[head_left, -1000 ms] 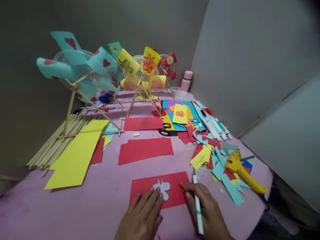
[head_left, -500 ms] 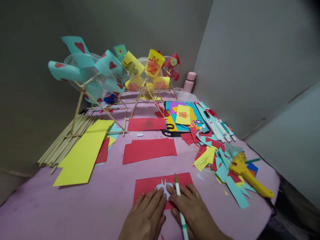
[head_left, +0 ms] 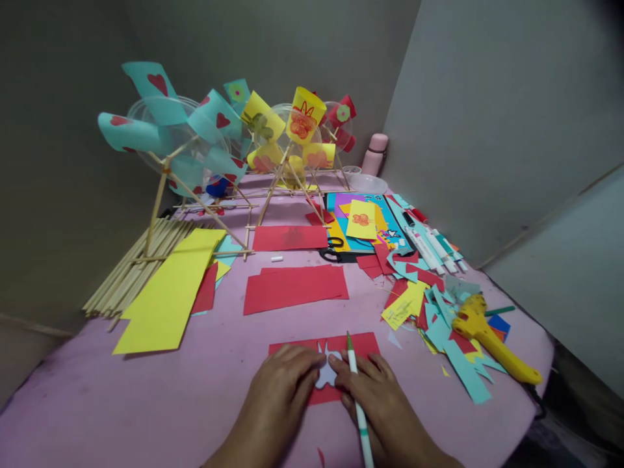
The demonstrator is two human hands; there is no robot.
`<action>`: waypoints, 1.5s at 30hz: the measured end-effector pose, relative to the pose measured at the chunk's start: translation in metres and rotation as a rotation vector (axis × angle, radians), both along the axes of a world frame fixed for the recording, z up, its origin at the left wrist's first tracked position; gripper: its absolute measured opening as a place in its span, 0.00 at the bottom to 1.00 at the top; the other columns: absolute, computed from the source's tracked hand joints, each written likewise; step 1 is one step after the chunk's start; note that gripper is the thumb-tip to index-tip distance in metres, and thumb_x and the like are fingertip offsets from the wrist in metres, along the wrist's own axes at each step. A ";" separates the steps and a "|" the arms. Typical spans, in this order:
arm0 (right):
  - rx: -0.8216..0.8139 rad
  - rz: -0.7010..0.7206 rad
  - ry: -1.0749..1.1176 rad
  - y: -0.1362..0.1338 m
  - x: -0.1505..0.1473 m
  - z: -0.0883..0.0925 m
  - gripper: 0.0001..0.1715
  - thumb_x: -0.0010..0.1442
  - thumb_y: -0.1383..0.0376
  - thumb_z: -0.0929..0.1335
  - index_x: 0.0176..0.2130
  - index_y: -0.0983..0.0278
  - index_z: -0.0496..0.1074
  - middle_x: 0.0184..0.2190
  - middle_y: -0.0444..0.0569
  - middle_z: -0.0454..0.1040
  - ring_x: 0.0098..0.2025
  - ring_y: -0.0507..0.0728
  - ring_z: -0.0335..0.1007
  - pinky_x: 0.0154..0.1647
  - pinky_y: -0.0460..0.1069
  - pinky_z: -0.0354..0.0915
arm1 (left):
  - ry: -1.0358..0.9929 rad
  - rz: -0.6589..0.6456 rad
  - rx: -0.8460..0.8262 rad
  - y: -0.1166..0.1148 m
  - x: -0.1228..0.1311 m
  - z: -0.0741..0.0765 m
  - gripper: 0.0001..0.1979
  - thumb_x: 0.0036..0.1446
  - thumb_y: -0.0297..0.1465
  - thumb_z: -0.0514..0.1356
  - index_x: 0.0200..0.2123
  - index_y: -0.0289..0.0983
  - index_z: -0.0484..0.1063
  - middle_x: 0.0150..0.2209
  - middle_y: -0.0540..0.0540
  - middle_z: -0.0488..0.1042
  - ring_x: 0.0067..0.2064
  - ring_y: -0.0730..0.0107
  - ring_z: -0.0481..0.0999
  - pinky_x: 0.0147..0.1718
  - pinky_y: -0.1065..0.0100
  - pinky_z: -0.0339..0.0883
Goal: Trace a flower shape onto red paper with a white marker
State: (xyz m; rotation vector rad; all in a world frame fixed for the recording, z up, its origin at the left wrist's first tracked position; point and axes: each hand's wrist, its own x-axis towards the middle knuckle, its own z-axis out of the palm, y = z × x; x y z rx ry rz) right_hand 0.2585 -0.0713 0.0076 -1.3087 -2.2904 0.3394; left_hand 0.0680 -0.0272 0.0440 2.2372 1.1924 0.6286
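A pale butterfly-shaped paper cutout (head_left: 327, 376) lies on a red paper sheet (head_left: 312, 398) near the table's front. My left hand (head_left: 280, 393) is bent over the sheet's left part, its thumb and index finger closed at the cutout's left wing. My right hand (head_left: 373, 403) rests on the right part, its thumb and index fingertips at the cutout's right wing. A white marker with a green tip (head_left: 359, 406) is held in that same hand, slanting across it with the tip pointing away from me. The cutout's outer wing edges are partly hidden by fingers.
More red strips (head_left: 296, 289) lie ahead; yellow strips (head_left: 168, 299) and wooden sticks (head_left: 131, 270) are left. Paper pinwheels on stick stands (head_left: 287, 136) rise behind. On the right are paper scraps (head_left: 441, 325), a yellow glue gun (head_left: 494, 341), markers (head_left: 429, 247) and black-handled scissors (head_left: 331, 250).
My left hand has gone from lying flat with straight fingers to a bent grip at the cutout's left side. My right hand keeps the marker. The view has shifted slightly.
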 end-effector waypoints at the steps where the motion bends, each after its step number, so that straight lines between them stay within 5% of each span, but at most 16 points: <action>1: -0.007 0.004 -0.005 0.000 0.001 -0.001 0.34 0.55 0.79 0.61 0.59 0.64 0.59 0.46 0.52 0.77 0.48 0.62 0.71 0.51 0.62 0.62 | 0.028 0.007 0.019 0.000 0.002 0.000 0.10 0.61 0.26 0.52 0.39 0.40 0.73 0.37 0.48 0.76 0.38 0.66 0.74 0.37 0.64 0.70; 11: 0.107 -0.035 0.057 0.003 -0.002 -0.013 0.25 0.59 0.77 0.60 0.53 0.59 0.65 0.47 0.50 0.77 0.48 0.62 0.71 0.49 0.61 0.62 | 0.262 -0.039 0.485 -0.013 0.008 -0.020 0.16 0.60 0.20 0.47 0.46 0.34 0.68 0.44 0.41 0.75 0.42 0.62 0.75 0.39 0.62 0.73; 17: -0.079 0.030 0.137 0.010 0.000 0.020 0.29 0.56 0.78 0.61 0.56 0.62 0.62 0.39 0.49 0.78 0.41 0.59 0.72 0.43 0.53 0.66 | 0.234 -0.033 0.579 -0.015 0.010 -0.021 0.17 0.64 0.23 0.42 0.50 0.31 0.66 0.45 0.39 0.75 0.44 0.65 0.76 0.41 0.66 0.73; 21: -0.140 0.025 0.097 0.019 -0.002 0.034 0.26 0.55 0.77 0.61 0.51 0.61 0.68 0.39 0.49 0.78 0.40 0.59 0.71 0.40 0.52 0.67 | 0.282 -0.034 0.595 -0.015 0.007 -0.025 0.17 0.64 0.24 0.42 0.51 0.32 0.65 0.47 0.38 0.74 0.46 0.64 0.75 0.41 0.66 0.73; 31: -0.087 0.067 -0.120 0.024 -0.007 0.026 0.32 0.45 0.78 0.62 0.51 0.68 0.69 0.50 0.56 0.75 0.44 0.66 0.69 0.41 0.58 0.67 | 0.357 -0.062 0.613 -0.012 0.002 -0.027 0.19 0.57 0.21 0.47 0.50 0.33 0.66 0.50 0.38 0.73 0.48 0.61 0.74 0.43 0.65 0.72; 35: -0.047 0.037 -0.036 0.023 -0.008 0.023 0.28 0.49 0.79 0.61 0.49 0.65 0.69 0.49 0.55 0.75 0.44 0.65 0.69 0.40 0.57 0.68 | 0.388 -0.059 0.624 -0.013 0.004 -0.024 0.19 0.57 0.20 0.46 0.49 0.31 0.68 0.48 0.38 0.74 0.47 0.61 0.74 0.42 0.65 0.73; 40: -0.065 -0.043 0.244 0.021 0.000 0.021 0.24 0.60 0.75 0.58 0.55 0.64 0.64 0.37 0.53 0.76 0.38 0.60 0.69 0.37 0.53 0.69 | 0.356 -0.036 0.600 -0.011 0.004 -0.026 0.19 0.58 0.19 0.46 0.48 0.32 0.69 0.47 0.38 0.75 0.45 0.60 0.75 0.40 0.64 0.73; 45: -0.135 0.014 0.304 0.020 0.007 0.027 0.22 0.62 0.73 0.61 0.54 0.60 0.66 0.37 0.50 0.75 0.40 0.58 0.69 0.41 0.52 0.68 | 0.274 -0.019 0.477 -0.009 0.006 -0.021 0.20 0.59 0.20 0.45 0.48 0.37 0.70 0.47 0.41 0.75 0.45 0.63 0.76 0.39 0.64 0.74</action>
